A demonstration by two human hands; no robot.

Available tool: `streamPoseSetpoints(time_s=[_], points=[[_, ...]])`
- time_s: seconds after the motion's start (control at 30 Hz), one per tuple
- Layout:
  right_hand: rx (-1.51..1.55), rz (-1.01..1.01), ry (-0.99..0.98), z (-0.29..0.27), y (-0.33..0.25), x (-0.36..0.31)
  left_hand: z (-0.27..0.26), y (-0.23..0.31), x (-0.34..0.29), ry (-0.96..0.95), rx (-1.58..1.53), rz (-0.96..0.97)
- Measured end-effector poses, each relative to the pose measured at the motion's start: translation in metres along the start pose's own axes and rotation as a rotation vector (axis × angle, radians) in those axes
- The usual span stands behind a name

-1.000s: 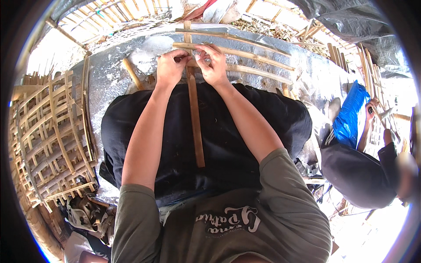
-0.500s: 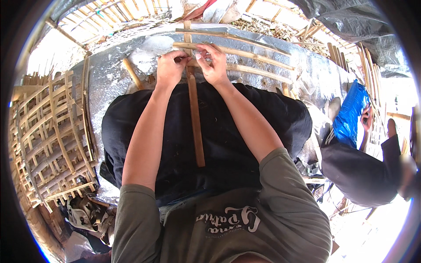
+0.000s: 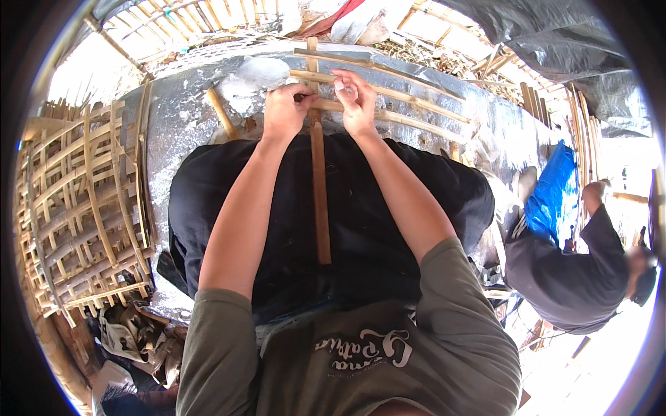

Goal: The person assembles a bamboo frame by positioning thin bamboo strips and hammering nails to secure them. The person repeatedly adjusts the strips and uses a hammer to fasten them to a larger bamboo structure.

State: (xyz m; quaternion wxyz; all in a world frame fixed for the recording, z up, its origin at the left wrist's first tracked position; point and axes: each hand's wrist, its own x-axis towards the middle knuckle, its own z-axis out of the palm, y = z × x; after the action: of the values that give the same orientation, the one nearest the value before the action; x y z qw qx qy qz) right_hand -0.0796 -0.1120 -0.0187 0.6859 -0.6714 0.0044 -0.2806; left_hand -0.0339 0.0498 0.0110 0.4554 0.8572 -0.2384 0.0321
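Note:
A long bamboo strip [image 3: 320, 187] runs from my lap away from me, across the dark cloth over my legs. At its far part several thin bamboo slats [image 3: 409, 102] lie crosswise, spreading out to the right. My left hand [image 3: 284, 111] is closed in a pinch at the crossing of the strip and the nearest slat; what lies between its fingertips is hidden. Just right of the strip, my right hand [image 3: 357, 105] hovers over the slats with thumb and fingers apart, and no object shows in it.
A woven bamboo panel [image 3: 83, 208] stands at the left. A short bamboo piece [image 3: 222, 114] lies left of my hands on the grey sheet [image 3: 177, 139]. At the right sits another person [image 3: 565, 277] beside a blue plastic bag [image 3: 553, 194]. Bamboo scraps [image 3: 416, 55] lie at the back.
My right fingers have drawn away from my left fingertips and spread. The left hand keeps its pinch at the crossing. The person at the right has shifted posture and bent an arm up.

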Motion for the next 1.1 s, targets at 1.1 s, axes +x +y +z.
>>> streamPoseSetpoints(time_s=[1.1], points=[[-1.391, 0.423, -1.116, 0.262, 0.077, 0.024, 0.018, -0.022, -0.005, 0.197, -0.074, 0.162]])
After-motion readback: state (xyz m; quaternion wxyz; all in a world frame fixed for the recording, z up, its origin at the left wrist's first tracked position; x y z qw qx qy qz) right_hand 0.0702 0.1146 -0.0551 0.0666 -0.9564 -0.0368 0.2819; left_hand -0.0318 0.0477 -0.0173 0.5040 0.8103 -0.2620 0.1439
